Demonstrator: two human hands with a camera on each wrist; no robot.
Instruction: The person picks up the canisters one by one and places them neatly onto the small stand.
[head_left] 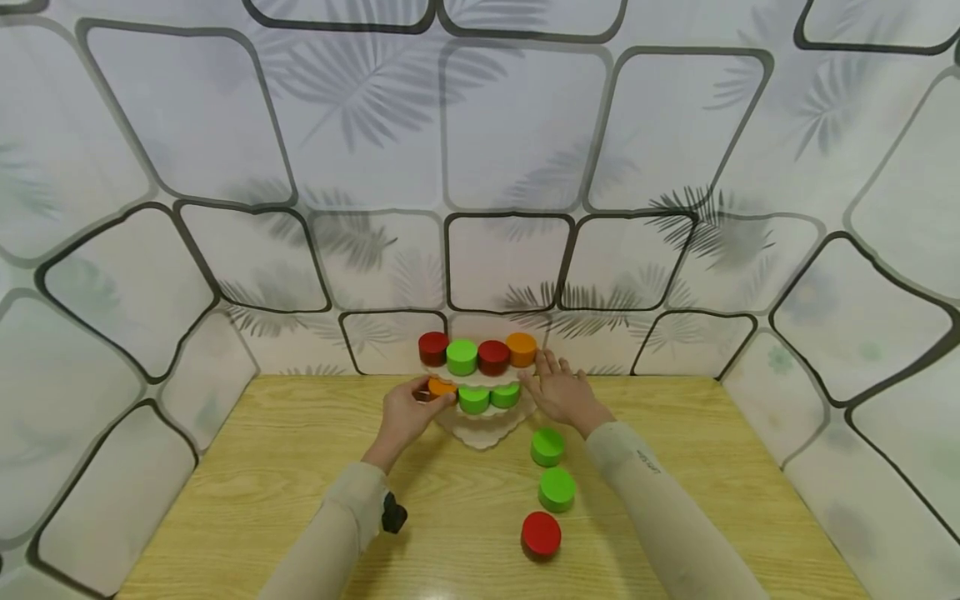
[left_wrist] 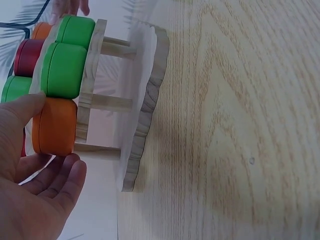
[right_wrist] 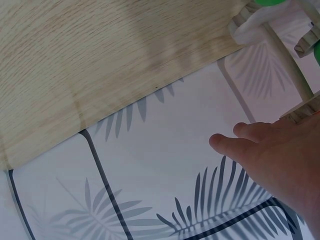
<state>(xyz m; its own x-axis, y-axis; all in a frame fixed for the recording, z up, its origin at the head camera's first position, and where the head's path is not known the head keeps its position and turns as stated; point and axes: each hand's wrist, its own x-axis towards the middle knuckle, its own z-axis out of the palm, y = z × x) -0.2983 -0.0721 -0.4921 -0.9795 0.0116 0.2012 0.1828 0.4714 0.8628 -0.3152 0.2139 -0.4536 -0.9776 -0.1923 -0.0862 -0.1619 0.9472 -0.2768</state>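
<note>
A tiered wooden stand with a scalloped edge (head_left: 482, 435) stands by the back wall. On its middle tier, my left hand (head_left: 401, 417) grips an orange round block (left_wrist: 56, 127) between thumb and fingers. Beside that block are two green round blocks (left_wrist: 63, 70). The top tier carries red blocks (head_left: 493, 357), a green one (head_left: 462, 357) and an orange one (head_left: 521, 349). My right hand (head_left: 558, 392) is at the stand's right side, fingers extended close to the top orange block. In the right wrist view, part of this hand (right_wrist: 280, 155) overlaps a wooden tier.
Two green blocks (head_left: 557, 489) and a red block (head_left: 542, 534) lie on the wooden table (head_left: 465, 542), in front of the stand to its right. A patterned wall covering (head_left: 510, 258) rises directly behind the stand. A small black object (head_left: 393, 513) sits at the left cuff.
</note>
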